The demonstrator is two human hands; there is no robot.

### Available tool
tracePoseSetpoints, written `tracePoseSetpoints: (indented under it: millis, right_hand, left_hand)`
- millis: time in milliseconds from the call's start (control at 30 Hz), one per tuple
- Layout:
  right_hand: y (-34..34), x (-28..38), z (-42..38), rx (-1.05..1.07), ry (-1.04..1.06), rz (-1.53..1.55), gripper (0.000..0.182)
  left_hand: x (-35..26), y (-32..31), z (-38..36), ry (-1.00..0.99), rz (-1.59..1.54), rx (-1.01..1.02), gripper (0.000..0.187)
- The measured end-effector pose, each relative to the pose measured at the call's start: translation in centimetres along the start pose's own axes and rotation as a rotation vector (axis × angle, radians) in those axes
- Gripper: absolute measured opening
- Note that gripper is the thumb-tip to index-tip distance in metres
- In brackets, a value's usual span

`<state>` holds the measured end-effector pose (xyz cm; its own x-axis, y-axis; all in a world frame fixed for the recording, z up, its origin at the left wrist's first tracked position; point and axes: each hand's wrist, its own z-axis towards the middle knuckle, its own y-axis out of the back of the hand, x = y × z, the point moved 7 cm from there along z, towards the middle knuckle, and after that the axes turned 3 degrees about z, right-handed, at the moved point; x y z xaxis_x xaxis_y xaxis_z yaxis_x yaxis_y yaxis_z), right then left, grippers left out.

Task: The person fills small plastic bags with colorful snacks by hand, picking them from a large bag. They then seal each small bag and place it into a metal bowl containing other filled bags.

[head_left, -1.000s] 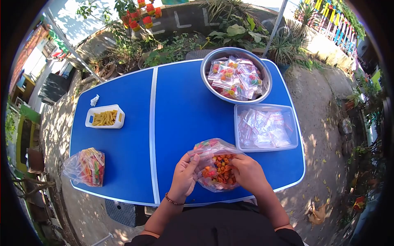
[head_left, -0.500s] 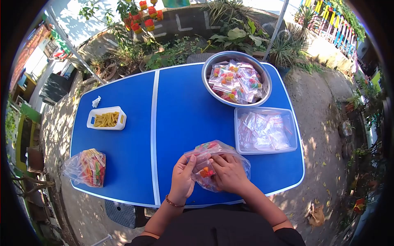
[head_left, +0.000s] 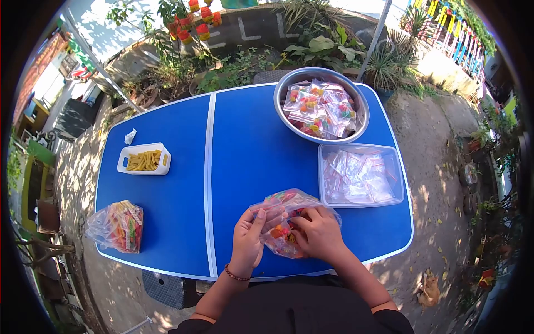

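Observation:
My left hand [head_left: 248, 236] pinches a small clear zip bag [head_left: 272, 216] between thumb and fingers. Orange pieces that look like gummy candies show at its lower part. Beneath and behind it lies a larger clear plastic bag [head_left: 289, 196] of red, orange and green candies, near the table's front edge. My right hand [head_left: 318, 231] has its fingers curled down in the mouth of this larger bag, their tips hidden. To the right stands a clear plastic tub [head_left: 360, 204] of flat zip bags. Behind it, a metal basin [head_left: 360, 131] holds many small bags with colourful candies.
The blue table [head_left: 167, 222] has a white centre strip. On its left are a white container [head_left: 146, 170] of yellow sticks, a crumpled tissue [head_left: 130, 136] and a plastic bag of red and yellow sticks [head_left: 122, 227]. A cat [head_left: 429, 290] lies on the ground at right.
My right hand has drawn back from the small zip bag, and its fingers now curl into the larger candy bag. My left hand stays nearly still with the small bag.

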<state>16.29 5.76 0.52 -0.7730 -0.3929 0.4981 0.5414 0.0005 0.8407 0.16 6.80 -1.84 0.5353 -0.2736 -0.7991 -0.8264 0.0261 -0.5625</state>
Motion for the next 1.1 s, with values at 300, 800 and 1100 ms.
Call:
tracePoseSetpoints:
  millis: [300,800,1100]
  right_hand:
    - [-0.8,-0.3,0.1,-0.011,0.005,0.022,0.014]
    - [1.1,-1.4,-0.6,0.103,-0.101,-0.023,0.018]
    - [1.0,0.2,-0.2,0.028,-0.005,-0.054,0.017]
  left_hand:
    - [0.2,0.2,0.0,0.044,-0.018,-0.065,0.024]
    - [0.6,0.1,0.0,0.046,0.026,-0.019,0.028]
    - [0.5,-1.7,-0.6,0.04,0.146,0.024,0.026]
